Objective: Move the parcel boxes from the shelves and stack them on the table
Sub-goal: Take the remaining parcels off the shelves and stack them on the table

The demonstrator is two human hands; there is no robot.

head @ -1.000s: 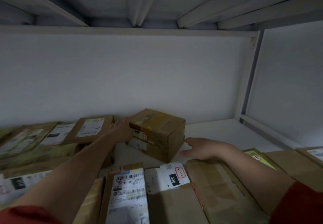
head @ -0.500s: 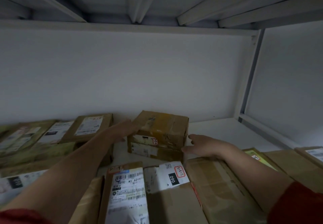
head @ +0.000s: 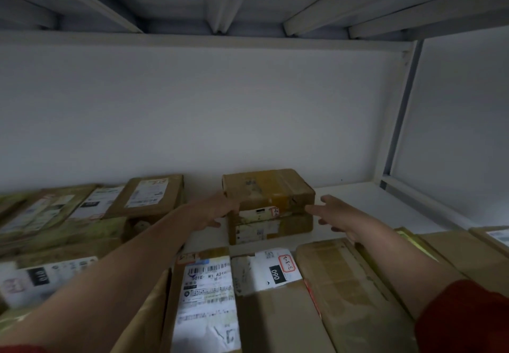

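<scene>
brown taped cardboard parcel box [head: 268,191], white labels in front; left hand [head: 213,211] flat against left side, right hand [head: 337,219] fingers [head: 316,210] spread beside right corner; bare white shelf [head: 371,206] rightward.

We see a matt brown cardboard box [head: 268,191] banded in glossy yellowish tape, paper labels, smooth white-painted metal shelf [head: 371,201].
</scene>
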